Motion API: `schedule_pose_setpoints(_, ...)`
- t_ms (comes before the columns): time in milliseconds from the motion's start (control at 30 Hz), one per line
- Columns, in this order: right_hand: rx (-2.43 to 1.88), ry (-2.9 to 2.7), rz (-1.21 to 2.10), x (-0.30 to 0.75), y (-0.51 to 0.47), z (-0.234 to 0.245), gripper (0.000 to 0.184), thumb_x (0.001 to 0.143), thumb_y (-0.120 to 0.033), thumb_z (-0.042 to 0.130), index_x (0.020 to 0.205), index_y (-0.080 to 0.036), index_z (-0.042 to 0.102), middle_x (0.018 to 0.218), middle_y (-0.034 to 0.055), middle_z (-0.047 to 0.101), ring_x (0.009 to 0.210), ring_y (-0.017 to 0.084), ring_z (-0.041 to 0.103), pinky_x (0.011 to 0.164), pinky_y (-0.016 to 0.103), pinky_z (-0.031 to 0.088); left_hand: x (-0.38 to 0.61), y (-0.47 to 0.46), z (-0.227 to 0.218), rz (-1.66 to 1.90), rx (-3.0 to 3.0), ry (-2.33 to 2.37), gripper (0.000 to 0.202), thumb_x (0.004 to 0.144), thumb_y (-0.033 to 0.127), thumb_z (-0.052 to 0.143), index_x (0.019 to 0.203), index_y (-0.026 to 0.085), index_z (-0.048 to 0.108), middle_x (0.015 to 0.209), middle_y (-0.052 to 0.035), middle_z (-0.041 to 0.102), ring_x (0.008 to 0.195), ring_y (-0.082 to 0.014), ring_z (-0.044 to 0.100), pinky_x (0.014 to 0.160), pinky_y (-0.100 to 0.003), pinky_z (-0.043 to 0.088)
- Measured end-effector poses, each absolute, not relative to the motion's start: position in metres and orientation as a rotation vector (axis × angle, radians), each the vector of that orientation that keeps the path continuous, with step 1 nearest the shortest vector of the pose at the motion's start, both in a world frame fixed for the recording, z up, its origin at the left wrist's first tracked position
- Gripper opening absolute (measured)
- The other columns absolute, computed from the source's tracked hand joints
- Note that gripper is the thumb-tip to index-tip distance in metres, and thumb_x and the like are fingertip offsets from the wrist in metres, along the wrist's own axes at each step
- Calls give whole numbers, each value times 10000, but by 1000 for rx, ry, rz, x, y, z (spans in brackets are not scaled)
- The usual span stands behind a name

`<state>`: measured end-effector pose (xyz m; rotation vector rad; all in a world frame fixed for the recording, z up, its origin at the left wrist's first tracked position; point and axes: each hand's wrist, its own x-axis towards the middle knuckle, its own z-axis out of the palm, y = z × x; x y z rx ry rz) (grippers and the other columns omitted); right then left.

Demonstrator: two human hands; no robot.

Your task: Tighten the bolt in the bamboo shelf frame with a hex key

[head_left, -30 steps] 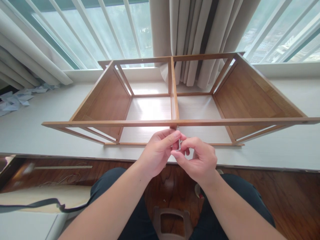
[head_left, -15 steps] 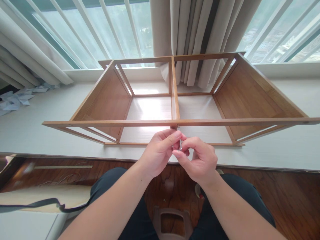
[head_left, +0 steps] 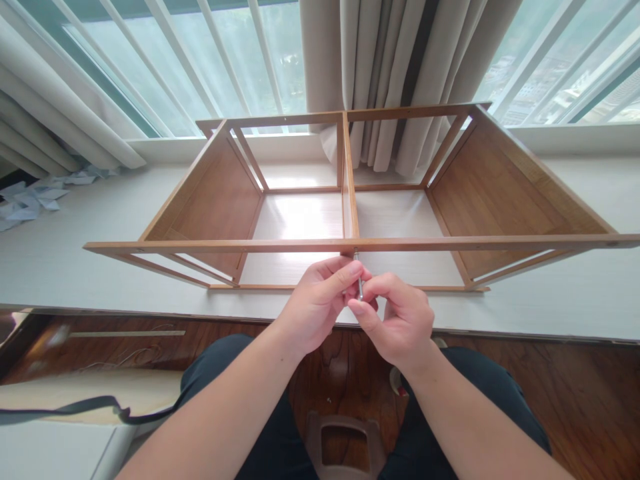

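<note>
A slim metal hex key (head_left: 361, 289) points up toward a small metal fitting (head_left: 356, 255) at the near rail of the wooden frame (head_left: 240, 247). My left hand (head_left: 320, 297) pinches around the key's upper part, thumb and fingers closed. Lower down, my right hand (head_left: 400, 317) has its thumb and index finger closed at the key's bent end. Both hands are just below the middle of the rail, where an upright divider (head_left: 351, 180) meets it. My fingers partly hide the key.
The frame, with solid panels at left (head_left: 210, 183) and right (head_left: 520, 177), stands on a pale ledge (head_left: 565, 293). Curtains (head_left: 370, 67) hang behind. Paper scraps (head_left: 30, 200) lie far left. A stool (head_left: 345, 423) is between my knees; a strap (head_left: 75, 408) lies lower left.
The hex key's bent end has turned slightly, and my right thumb has shifted a little to the right with it. My left hand stays nearly where it was.
</note>
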<state>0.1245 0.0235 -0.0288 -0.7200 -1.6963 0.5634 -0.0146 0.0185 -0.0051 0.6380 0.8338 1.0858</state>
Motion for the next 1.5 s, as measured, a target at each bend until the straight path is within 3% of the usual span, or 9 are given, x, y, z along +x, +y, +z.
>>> schedule_pose_setpoints(300, -714, -1688, 600, 125, 23, -31, 200, 925, -254, 656, 773, -197, 539, 591, -59, 532, 503, 54, 480, 499, 166, 431, -15, 19, -7, 1094, 621, 859, 316, 825, 415, 805, 803, 114, 710, 619, 6, 536, 612, -61, 491, 665, -212, 450)
schedule_pose_setpoints(667, -704, -1688, 611, 126, 24, -31, 198, 914, -247, 670, 772, -192, 544, 601, -62, 535, 511, 46, 480, 501, 153, 431, -15, 19, -7, 1089, 650, 860, 333, 831, 429, 795, 793, 113, 696, 630, -4, 543, 640, -102, 584, 646, -218, 416)
schedule_pose_setpoints(900, -713, -1683, 660, 127, 23, -35, 179, 926, -253, 658, 793, -193, 555, 627, -56, 553, 546, 48, 497, 542, 154, 447, -15, 19, -8, 1102, 656, 864, 322, 837, 417, 795, 793, 110, 707, 614, 9, 512, 596, -44, 441, 630, -194, 385)
schedule_pose_setpoints(1500, -706, -1687, 711, 128, 22, -38, 185, 961, -269, 625, 802, -193, 565, 649, -39, 597, 576, 64, 543, 571, 178, 457, -15, 19, -6, 1103, 664, 877, 335, 826, 432, 800, 778, 114, 703, 614, 7, 510, 608, -54, 462, 628, -199, 374)
